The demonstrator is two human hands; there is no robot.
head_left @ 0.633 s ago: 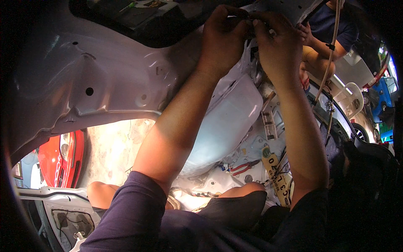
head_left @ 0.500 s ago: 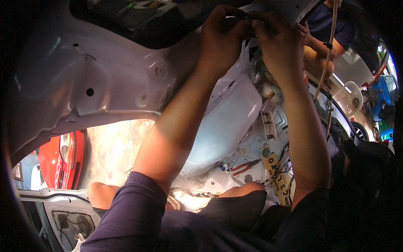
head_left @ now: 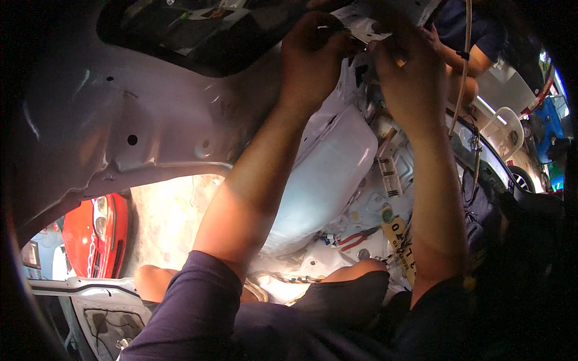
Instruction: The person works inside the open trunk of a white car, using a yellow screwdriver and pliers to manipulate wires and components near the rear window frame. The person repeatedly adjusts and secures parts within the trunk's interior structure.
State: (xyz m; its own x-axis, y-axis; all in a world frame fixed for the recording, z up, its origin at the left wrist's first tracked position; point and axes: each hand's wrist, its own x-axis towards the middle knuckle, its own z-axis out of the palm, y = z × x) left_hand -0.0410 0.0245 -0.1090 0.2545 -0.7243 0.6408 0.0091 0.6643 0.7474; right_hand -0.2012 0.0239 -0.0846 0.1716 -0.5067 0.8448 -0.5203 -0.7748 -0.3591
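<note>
Both my arms reach up to the inside of a bare grey car body panel (head_left: 174, 114). Close to a dark-edged opening (head_left: 198, 54), my left hand (head_left: 310, 69) is closed in a pinch. Whatever lies between its fingertips is dark and too shadowed to make out. A little to the right, my right hand (head_left: 409, 75) has its thumb and forefinger apart, with a patch of pale, holed metal (head_left: 364, 27) showing between them. Shadow covers its other fingertips.
Below my arms, red-handled pliers (head_left: 356, 239), a yellow lettered plate (head_left: 400, 243) and a pale slotted part (head_left: 390, 176) lie on the bare floor pan. A rounded wheel arch (head_left: 328, 174) bulges beside them. At upper right are another person's arm (head_left: 472, 60) and a hanging cord (head_left: 465, 78).
My right hand has drawn slightly right and down, away from my left, and its thumb and forefinger have parted. My left hand keeps its pinch. The whole view has shifted a little.
</note>
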